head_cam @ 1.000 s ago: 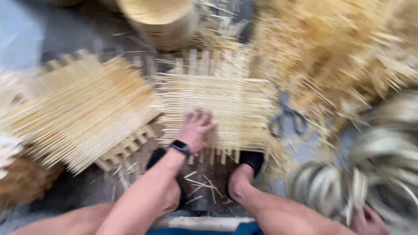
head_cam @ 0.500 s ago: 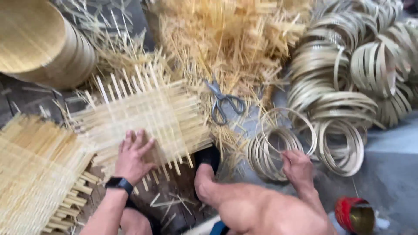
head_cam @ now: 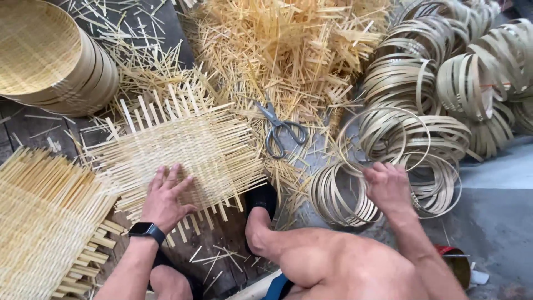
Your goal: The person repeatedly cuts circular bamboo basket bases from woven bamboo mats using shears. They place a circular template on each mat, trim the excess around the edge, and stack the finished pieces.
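Left hand [head_cam: 165, 195] pressed flat, fingers spread, on the near edge of a woven bamboo mat [head_cam: 177, 150]; palm down, grasping nothing. Black smartwatch [head_cam: 146, 230] on that wrist. Mat lying flat on dark boards at the centre left, loose strip ends sticking out on every side. Right hand [head_cam: 388, 188] at about 3 o'clock from the mat, fingers curled over the top of a bundle of thin bamboo hoops [head_cam: 388, 166]; whether actually clenched on a hoop, cannot tell. Scissors [head_cam: 280, 129] between the two, at 1 o'clock from the mat, lying on scattered offcuts. Heap of bamboo strip trimmings [head_cam: 288, 44] at 12 o'clock. Stack of round woven trays [head_cam: 47, 55] at 10 o'clock. Second woven mat [head_cam: 39, 222] at 8 o'clock, just beside the left forearm. More coiled hoops [head_cam: 472, 72] piled at 2 o'clock.
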